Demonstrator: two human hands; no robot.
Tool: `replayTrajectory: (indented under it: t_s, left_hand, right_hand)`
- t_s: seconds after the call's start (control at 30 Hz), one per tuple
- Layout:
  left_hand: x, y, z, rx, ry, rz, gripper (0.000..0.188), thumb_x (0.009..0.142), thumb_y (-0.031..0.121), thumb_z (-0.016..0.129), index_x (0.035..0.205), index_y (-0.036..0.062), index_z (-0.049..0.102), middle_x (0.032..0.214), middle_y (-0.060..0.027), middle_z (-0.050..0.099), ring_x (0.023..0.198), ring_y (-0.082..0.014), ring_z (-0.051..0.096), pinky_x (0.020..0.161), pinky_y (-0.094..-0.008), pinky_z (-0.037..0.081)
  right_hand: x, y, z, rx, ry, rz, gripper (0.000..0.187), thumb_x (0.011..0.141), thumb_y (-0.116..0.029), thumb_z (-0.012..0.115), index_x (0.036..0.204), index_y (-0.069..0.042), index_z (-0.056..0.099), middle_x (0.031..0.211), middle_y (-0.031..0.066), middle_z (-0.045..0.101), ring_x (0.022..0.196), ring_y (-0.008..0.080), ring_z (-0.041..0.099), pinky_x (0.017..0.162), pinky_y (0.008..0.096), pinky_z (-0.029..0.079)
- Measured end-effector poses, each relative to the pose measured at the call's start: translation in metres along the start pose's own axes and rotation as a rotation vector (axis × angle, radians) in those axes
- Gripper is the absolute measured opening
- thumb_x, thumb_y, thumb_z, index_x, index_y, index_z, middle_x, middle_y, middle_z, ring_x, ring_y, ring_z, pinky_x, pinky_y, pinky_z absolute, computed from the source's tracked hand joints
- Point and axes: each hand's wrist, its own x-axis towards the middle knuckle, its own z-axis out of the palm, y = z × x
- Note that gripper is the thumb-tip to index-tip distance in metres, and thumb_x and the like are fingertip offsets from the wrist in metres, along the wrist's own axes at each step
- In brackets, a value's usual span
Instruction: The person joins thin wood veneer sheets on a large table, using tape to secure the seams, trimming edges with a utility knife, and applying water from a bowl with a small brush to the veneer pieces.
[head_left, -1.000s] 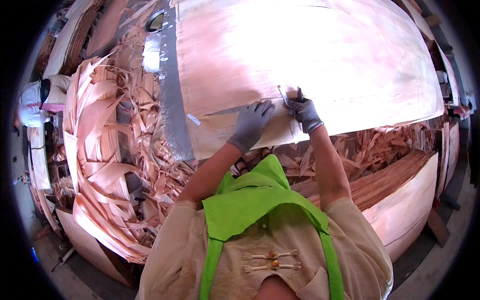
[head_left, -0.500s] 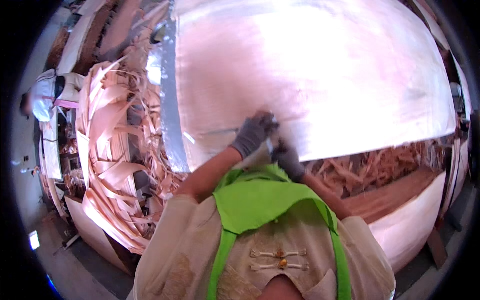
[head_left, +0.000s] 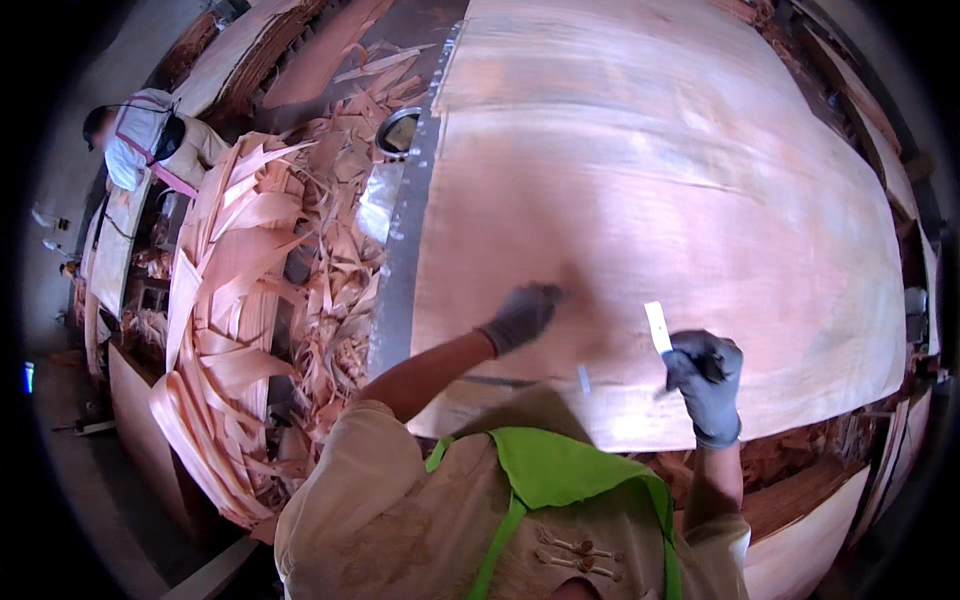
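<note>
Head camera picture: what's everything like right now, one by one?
Left hand: gloved, blurred, grip unclear
Right hand: gloved, closed on a flat pale strip
Flat pale strip: gripped, sticking out
Wood sheet: spread out
Curly wood strips: heaped, tangled
Green apron: worn

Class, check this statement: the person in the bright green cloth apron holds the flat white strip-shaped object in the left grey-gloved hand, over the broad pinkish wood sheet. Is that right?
Wrong side: the head view shows the flat white strip-shaped object in the right grey-gloved hand, over the broad pinkish wood sheet.
</note>
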Motion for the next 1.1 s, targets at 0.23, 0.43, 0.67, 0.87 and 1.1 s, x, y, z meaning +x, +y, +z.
replayTrajectory:
  t_s: [0.23,0.43,0.67,0.87,1.1]
  left_hand:
    - [0.161,-0.169,-0.088,0.411,0.484,-0.119,0.034,0.083,0.013,0.05,0.116,0.0135,0.058,0.103,-0.0109,0.062,0.094,-0.0288,0.058,0.075,-0.0434,0.047]
    - [0.204,-0.21,-0.088,0.645,0.187,-0.196,0.02,0.081,0.017,0.051,0.097,0.0135,0.062,0.097,-0.008,0.062,0.086,-0.0272,0.061,0.071,-0.0436,0.047]
    - [0.204,-0.221,-0.095,0.666,0.258,-0.085,0.011,0.077,0.017,0.055,0.085,0.014,0.062,0.077,-0.0072,0.062,0.075,-0.0269,0.062,0.064,-0.0408,0.046]
    - [0.194,-0.211,-0.122,0.435,0.328,-0.126,0.01,0.081,0.019,0.054,0.089,0.0143,0.056,0.069,-0.0078,0.062,0.068,-0.0284,0.062,0.066,-0.0432,0.044]
    - [0.12,-0.29,-0.232,0.66,0.918,-0.378,0.027,0.08,0.02,0.057,0.106,0.0104,0.056,0.092,-0.0138,0.062,0.088,-0.0298,0.06,0.071,-0.0458,0.043]
  right_hand:
    - [0.073,0.023,0.053,0.119,-0.107,0.28,0.01,0.077,0.004,0.068,0.085,0.0,0.069,0.067,0.0014,0.062,0.052,0.0047,0.05,0.047,0.0201,0.04]
    - [0.102,0.074,0.086,0.159,-0.106,0.539,0.007,0.083,-0.003,0.066,0.09,-0.002,0.067,0.065,-0.0026,0.057,0.055,0.0029,0.048,0.048,0.0192,0.038]
    - [0.122,0.099,0.098,0.157,-0.09,0.663,0.009,0.087,-0.012,0.064,0.089,-0.003,0.065,0.063,-0.0036,0.053,0.052,0.0033,0.047,0.045,0.0196,0.036]
    - [0.138,0.118,0.104,0.149,-0.022,0.64,0.005,0.088,-0.009,0.061,0.09,-0.004,0.062,0.061,-0.0027,0.052,0.049,0.004,0.048,0.044,0.0205,0.037]
    - [0.18,0.168,0.111,0.084,-0.051,0.675,0.01,0.086,-0.012,0.064,0.089,-0.002,0.063,0.059,-0.0023,0.051,0.048,0.0057,0.046,0.045,0.0225,0.036]
